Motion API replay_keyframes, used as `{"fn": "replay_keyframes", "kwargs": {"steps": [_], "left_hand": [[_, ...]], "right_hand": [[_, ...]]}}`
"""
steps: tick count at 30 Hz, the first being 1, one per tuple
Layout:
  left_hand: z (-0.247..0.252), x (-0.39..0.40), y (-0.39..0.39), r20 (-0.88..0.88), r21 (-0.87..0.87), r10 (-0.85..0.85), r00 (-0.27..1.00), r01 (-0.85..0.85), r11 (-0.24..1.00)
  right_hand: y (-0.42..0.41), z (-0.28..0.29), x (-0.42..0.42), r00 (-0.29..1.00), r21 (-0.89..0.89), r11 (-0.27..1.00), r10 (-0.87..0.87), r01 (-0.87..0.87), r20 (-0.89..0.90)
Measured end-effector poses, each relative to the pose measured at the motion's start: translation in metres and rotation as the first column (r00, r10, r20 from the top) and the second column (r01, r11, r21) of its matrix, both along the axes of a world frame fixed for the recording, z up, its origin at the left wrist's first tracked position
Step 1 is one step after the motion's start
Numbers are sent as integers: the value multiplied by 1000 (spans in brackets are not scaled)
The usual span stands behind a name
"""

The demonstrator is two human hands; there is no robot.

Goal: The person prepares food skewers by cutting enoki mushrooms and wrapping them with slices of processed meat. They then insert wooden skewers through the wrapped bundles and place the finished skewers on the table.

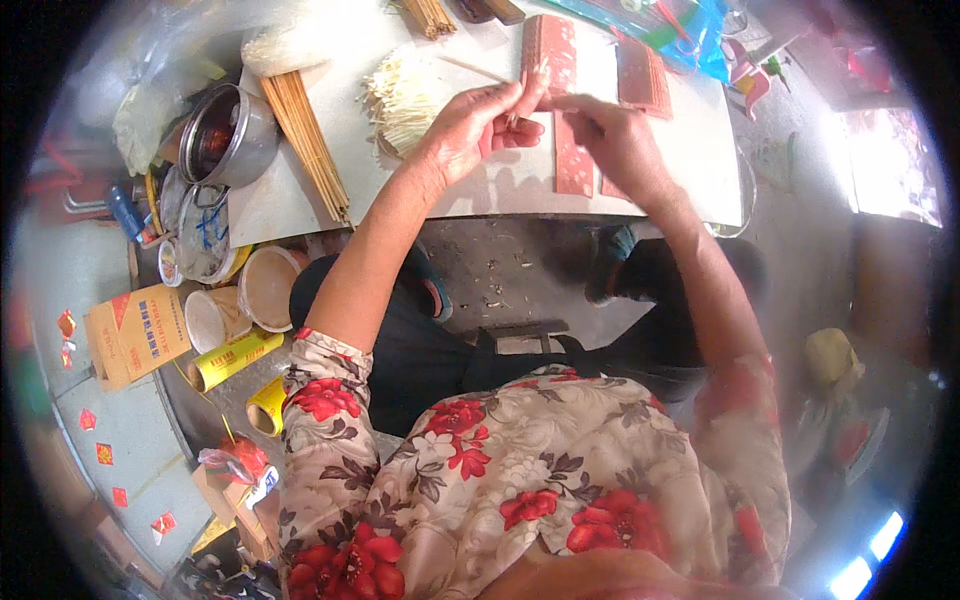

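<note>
Above the white tabletop my left hand is raised, its fingers closed around what looks like a small roll of pink-red sheet with pale sticks. Close to its right, my right hand has its fingertips near that roll; whether it pinches anything is unclear. Behind the hands lies a stack of pink-red speckled sheets, with a second stack to its right. One speckled strip lies flat below the hands. A heap of enoki mushrooms sits left of my left hand.
Bundled wooden skewers lie on the table's left part, more skewers at the back. A metal pot and lidded tubs stand beyond the left edge. A blue plastic bag lies at the back right. The table's front edge crosses before my lap.
</note>
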State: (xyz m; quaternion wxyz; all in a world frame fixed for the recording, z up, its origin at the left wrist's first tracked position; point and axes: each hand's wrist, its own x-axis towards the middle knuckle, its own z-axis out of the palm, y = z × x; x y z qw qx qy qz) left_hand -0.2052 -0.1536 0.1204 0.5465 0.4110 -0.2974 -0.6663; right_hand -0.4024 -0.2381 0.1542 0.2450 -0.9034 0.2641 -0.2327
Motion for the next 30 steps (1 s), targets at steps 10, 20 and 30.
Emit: {"fn": "replay_keyframes", "kwargs": {"steps": [10,20,30], "left_hand": [[4,55,-7,110,-323,499,860,-444,836],[2,88,11,34,-171,695,718,-681,712],[-17,102,-1,-12,-247,632,775,-615,749]], "right_hand": [[-75,-20,-55,923,-410,857,-375,312,-82],[39,-66,-32,958,-382,924,-96,-15,-269],[71,-88,14,989,-308,951,-18,-29,-148]]}}
